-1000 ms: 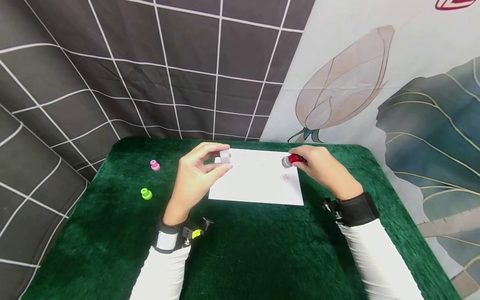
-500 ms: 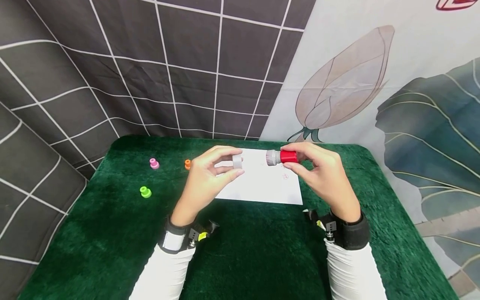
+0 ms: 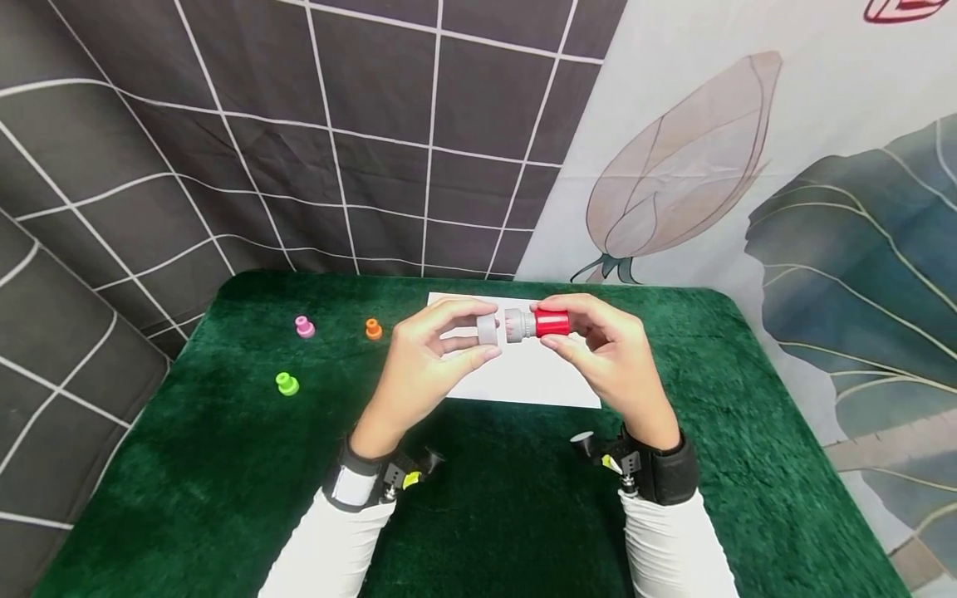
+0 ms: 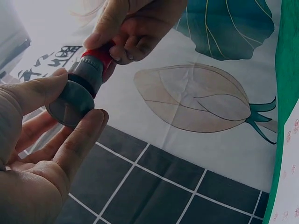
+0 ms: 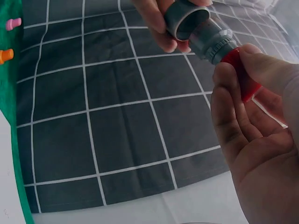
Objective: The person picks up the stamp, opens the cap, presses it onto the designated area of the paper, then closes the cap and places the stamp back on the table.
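My right hand (image 3: 609, 357) grips a stamp by its red handle (image 3: 553, 322). The stamp lies sideways in the air, its grey ribbed collar and clear printing end (image 3: 514, 325) pointing left. Between thumb and fingertips, my left hand (image 3: 426, 357) pinches a short grey cap (image 3: 488, 329). In the right wrist view the hollow side of the cap (image 5: 187, 22) faces the clear end, right at its edge. The left wrist view shows the cap's round closed end (image 4: 71, 105) with the red handle behind it. Both hands are above a white sheet of paper (image 3: 523, 378).
To the left on the green cloth (image 3: 224, 465) stand small pink (image 3: 304, 326), orange (image 3: 373, 329) and lime-green (image 3: 287, 384) plastic pieces. Small red prints (image 4: 295, 125) mark the paper. A dark checked curtain (image 3: 381, 166) hangs behind the table.
My right hand has lifted the stamp off the paper, turned it sideways and brought it left. My left hand has moved right with the cap, so the two now nearly meet.
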Action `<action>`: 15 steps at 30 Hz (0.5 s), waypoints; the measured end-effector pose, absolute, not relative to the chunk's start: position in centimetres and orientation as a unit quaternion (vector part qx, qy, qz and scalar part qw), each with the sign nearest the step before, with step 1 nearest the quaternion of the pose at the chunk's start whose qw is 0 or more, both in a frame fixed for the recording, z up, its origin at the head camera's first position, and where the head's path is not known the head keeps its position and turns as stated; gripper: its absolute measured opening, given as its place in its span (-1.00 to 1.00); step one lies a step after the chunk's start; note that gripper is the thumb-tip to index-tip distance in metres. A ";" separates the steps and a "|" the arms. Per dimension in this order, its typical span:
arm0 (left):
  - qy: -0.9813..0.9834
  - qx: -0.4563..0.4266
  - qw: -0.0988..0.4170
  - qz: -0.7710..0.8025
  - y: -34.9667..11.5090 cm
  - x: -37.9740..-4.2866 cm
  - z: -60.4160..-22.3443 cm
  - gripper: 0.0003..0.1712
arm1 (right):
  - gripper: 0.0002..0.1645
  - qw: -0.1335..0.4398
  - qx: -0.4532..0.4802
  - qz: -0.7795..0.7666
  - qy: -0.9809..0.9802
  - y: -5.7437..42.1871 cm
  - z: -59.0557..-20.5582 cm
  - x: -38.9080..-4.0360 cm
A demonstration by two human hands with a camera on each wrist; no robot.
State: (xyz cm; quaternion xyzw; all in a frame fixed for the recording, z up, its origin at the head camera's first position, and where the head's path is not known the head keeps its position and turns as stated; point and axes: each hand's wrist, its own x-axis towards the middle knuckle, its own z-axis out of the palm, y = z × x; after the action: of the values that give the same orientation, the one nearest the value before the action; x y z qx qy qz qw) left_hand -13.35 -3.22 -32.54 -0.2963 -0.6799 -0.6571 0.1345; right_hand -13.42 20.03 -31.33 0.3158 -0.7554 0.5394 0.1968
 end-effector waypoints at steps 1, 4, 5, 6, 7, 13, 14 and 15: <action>-0.679 -0.298 0.134 -0.657 -3.2 -13.3 -32.5 -0.49 | -0.47 0.195 0.316 0.540 -0.755 20.0 -31.4 -13.4; -0.676 -0.302 0.131 -0.659 -3.1 -13.3 -32.5 -0.49 | -0.48 0.189 0.316 0.539 -0.757 19.9 -31.5 -13.4; -0.676 -0.303 0.131 -0.659 -3.1 -13.3 -32.5 -0.48 | -0.48 0.188 0.317 0.541 -0.756 19.9 -31.6 -13.4; -0.676 -0.303 0.131 -0.659 -3.1 -13.3 -32.5 -0.48 | -0.48 0.186 0.319 0.543 -0.755 19.8 -31.7 -13.5; -0.676 -0.304 0.131 -0.658 -3.0 -13.2 -32.5 -0.48 | -0.48 0.184 0.321 0.545 -0.753 19.8 -31.7 -13.5; -0.683 -0.304 0.138 -0.649 -3.2 -13.1 -32.4 -0.48 | -0.49 0.177 0.327 0.552 -0.746 19.4 -31.9 -13.6; -0.685 -0.304 0.140 -0.647 -3.2 -13.1 -32.4 -0.48 | -0.49 0.177 0.326 0.552 -0.747 19.3 -31.8 -13.6; -0.686 -0.304 0.142 -0.646 -3.3 -13.1 -32.4 -0.48 | -0.48 0.176 0.325 0.552 -0.747 19.3 -31.8 -13.5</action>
State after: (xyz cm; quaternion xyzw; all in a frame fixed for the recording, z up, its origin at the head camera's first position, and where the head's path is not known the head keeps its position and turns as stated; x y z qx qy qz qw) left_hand -13.12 -3.28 -32.39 -0.3038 -0.6859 -0.6458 0.1422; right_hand -13.54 19.28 -31.79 0.3253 -0.7471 0.5524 0.1758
